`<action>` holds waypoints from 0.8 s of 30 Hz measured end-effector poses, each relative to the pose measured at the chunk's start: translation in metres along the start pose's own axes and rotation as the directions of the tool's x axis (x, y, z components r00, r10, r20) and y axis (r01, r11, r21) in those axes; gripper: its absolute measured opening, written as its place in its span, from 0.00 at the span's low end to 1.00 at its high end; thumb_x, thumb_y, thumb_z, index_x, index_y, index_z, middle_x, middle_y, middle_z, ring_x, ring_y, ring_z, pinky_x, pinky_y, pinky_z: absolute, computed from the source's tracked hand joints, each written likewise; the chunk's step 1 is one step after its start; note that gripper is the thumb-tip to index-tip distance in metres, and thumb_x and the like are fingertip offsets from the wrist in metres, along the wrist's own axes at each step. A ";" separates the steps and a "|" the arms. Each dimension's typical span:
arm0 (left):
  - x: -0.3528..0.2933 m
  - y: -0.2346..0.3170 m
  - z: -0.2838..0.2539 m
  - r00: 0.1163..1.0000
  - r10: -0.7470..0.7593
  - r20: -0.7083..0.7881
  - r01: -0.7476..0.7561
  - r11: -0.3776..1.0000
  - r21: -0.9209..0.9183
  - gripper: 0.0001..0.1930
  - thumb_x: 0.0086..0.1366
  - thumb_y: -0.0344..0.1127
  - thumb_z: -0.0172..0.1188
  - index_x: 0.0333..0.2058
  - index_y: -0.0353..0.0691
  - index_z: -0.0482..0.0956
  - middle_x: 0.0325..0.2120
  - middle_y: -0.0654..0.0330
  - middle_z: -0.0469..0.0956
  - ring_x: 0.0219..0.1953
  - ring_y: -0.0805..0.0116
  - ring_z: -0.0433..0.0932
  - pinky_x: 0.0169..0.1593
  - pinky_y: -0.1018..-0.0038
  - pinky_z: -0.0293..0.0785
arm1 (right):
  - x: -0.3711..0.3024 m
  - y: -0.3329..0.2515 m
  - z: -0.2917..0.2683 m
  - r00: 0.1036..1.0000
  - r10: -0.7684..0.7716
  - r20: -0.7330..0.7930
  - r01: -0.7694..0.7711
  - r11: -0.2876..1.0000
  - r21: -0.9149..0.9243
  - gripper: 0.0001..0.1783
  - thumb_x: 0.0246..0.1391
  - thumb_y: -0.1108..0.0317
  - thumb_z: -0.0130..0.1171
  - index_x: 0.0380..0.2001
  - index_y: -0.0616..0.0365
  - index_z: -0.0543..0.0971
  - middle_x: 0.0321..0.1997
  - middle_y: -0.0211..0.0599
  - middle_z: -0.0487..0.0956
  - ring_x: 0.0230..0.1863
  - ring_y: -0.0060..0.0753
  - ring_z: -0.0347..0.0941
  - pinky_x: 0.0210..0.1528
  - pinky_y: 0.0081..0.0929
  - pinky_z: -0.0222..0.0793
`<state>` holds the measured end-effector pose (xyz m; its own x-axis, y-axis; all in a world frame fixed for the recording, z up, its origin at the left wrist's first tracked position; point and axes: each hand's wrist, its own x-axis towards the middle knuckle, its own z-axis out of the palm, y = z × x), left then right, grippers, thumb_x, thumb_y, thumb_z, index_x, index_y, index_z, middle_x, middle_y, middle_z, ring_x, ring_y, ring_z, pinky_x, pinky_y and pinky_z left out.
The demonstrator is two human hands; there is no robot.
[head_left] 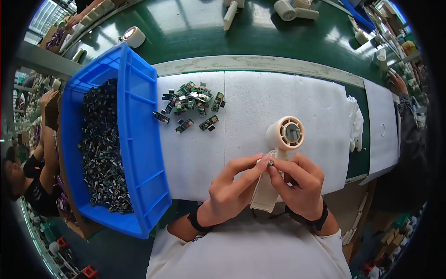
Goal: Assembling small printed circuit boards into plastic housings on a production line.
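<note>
A cream handheld fan point(266, 194) lies in front of me, its round head point(280, 134) pointing away and its handle toward my body. My left hand point(231, 188) is closed at the fan's neck, thumb and forefinger pinched together on it. Opposite, my right hand point(301, 180) pinches a tiny part with a metallic glint, which looks like a small circuit board point(271, 163). Fingertips of both hands nearly meet there and hide most of that part. Several green circuit boards point(188, 100) lie loosely piled on the white foam mat point(246, 107), left of the fan.
At the left stands a blue bin point(144, 139) filled with many small boards. Beyond the mat runs a green conveyor belt point(195, 35) carrying fan parts point(285, 10). White gloves point(356, 123) lie at the mat's right edge. Other people work at both sides.
</note>
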<state>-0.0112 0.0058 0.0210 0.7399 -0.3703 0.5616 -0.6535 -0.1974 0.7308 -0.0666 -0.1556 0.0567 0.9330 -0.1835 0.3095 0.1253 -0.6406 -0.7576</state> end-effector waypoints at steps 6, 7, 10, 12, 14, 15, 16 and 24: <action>0.003 -0.006 -0.007 0.972 -0.175 0.156 0.212 0.940 -0.269 0.20 0.57 0.12 0.65 0.47 0.37 0.86 0.43 0.53 0.83 0.41 0.60 0.85 0.43 0.72 0.84 | 0.020 0.016 -0.028 0.968 -0.215 0.127 0.238 0.948 -0.212 0.23 0.46 0.70 0.78 0.48 0.52 0.85 0.31 0.32 0.75 0.27 0.24 0.71 0.29 0.25 0.71; 0.002 -0.007 -0.009 0.960 -0.202 0.195 0.255 0.920 -0.299 0.20 0.57 0.12 0.65 0.47 0.38 0.86 0.43 0.53 0.83 0.41 0.60 0.85 0.43 0.72 0.84 | 0.027 0.014 -0.030 0.967 -0.238 0.088 0.253 0.929 -0.269 0.27 0.45 0.68 0.78 0.51 0.51 0.84 0.35 0.34 0.77 0.30 0.26 0.73 0.32 0.26 0.72; 0.003 -0.012 -0.013 0.952 -0.220 0.215 0.276 0.919 -0.281 0.19 0.57 0.14 0.66 0.47 0.38 0.86 0.44 0.53 0.83 0.40 0.58 0.85 0.42 0.72 0.84 | 0.047 0.016 -0.032 0.964 -0.228 0.135 0.256 0.933 -0.252 0.33 0.44 0.65 0.80 0.56 0.49 0.81 0.42 0.36 0.79 0.36 0.29 0.75 0.38 0.27 0.74; 0.006 -0.010 -0.016 0.945 -0.217 0.247 0.286 0.913 -0.291 0.19 0.57 0.15 0.66 0.47 0.38 0.86 0.44 0.52 0.83 0.39 0.58 0.86 0.42 0.71 0.84 | 0.059 0.018 -0.038 0.940 -0.138 0.311 0.183 0.976 -0.119 0.37 0.44 0.63 0.80 0.60 0.49 0.78 0.48 0.38 0.79 0.41 0.31 0.75 0.43 0.27 0.74; 0.008 -0.010 -0.021 0.949 -0.232 0.214 0.267 0.951 -0.153 0.18 0.59 0.17 0.66 0.47 0.39 0.85 0.47 0.52 0.82 0.44 0.54 0.84 0.47 0.68 0.82 | 0.074 0.023 -0.045 0.916 -0.099 0.390 0.137 0.988 -0.069 0.36 0.45 0.62 0.79 0.60 0.50 0.78 0.48 0.38 0.79 0.41 0.31 0.76 0.44 0.26 0.74; 0.010 -0.010 -0.024 0.951 -0.239 0.194 0.259 0.963 -0.081 0.17 0.60 0.18 0.66 0.48 0.39 0.85 0.48 0.51 0.82 0.47 0.52 0.83 0.49 0.66 0.81 | 0.084 0.026 -0.049 0.877 -0.072 0.475 0.089 0.996 -0.012 0.36 0.46 0.62 0.79 0.60 0.51 0.78 0.47 0.38 0.79 0.41 0.31 0.76 0.45 0.26 0.75; 0.013 -0.011 -0.027 0.953 -0.234 0.194 0.253 0.964 -0.080 0.17 0.60 0.18 0.66 0.48 0.39 0.85 0.48 0.51 0.82 0.47 0.52 0.83 0.49 0.66 0.81 | 0.097 0.032 -0.054 0.828 -0.058 0.558 0.038 0.998 0.047 0.35 0.47 0.61 0.78 0.59 0.52 0.78 0.47 0.37 0.80 0.41 0.31 0.76 0.46 0.25 0.75; 0.013 -0.038 -0.029 0.976 -0.204 -0.073 0.214 0.860 0.463 0.20 0.61 0.20 0.64 0.52 0.42 0.83 0.54 0.51 0.76 0.64 0.43 0.67 0.65 0.53 0.66 | 0.257 0.222 -0.128 0.965 0.154 -0.213 -0.229 0.892 -0.390 0.29 0.62 0.51 0.64 0.59 0.58 0.76 0.47 0.40 0.82 0.49 0.31 0.78 0.55 0.29 0.73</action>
<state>0.0278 0.0348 0.0115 0.8673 -0.2548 0.4275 -0.4773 -0.6695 0.5692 0.1578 -0.4399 0.0417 0.8476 -0.4348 0.3043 -0.2330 -0.8200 -0.5228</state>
